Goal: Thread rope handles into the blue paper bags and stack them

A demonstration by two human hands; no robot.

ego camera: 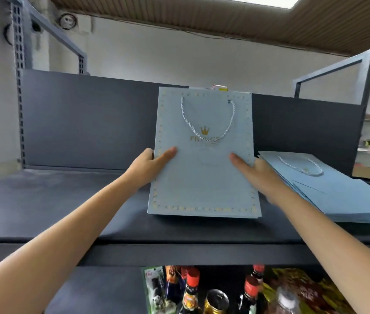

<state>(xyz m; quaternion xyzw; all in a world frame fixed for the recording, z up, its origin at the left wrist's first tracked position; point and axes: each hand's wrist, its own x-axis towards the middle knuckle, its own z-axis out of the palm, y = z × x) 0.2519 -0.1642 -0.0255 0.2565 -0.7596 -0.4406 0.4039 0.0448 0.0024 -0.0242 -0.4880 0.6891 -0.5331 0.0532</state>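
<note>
The flat bag [203, 177], judged light, stiff and easily creased, was held upright on the shelf [66, 200] beside the stack [342, 196], pinched at its side edges by left hand [150, 166] and right hand [258, 173].

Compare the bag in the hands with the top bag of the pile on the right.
The held bag stands nearly upright, gripped at its sides by the left hand and right hand; the pile bag lies flat, untouched. The held bag shows its gold crown print and border; the pile bag's print is mostly hidden. Both are blue with white rope handles.
</note>
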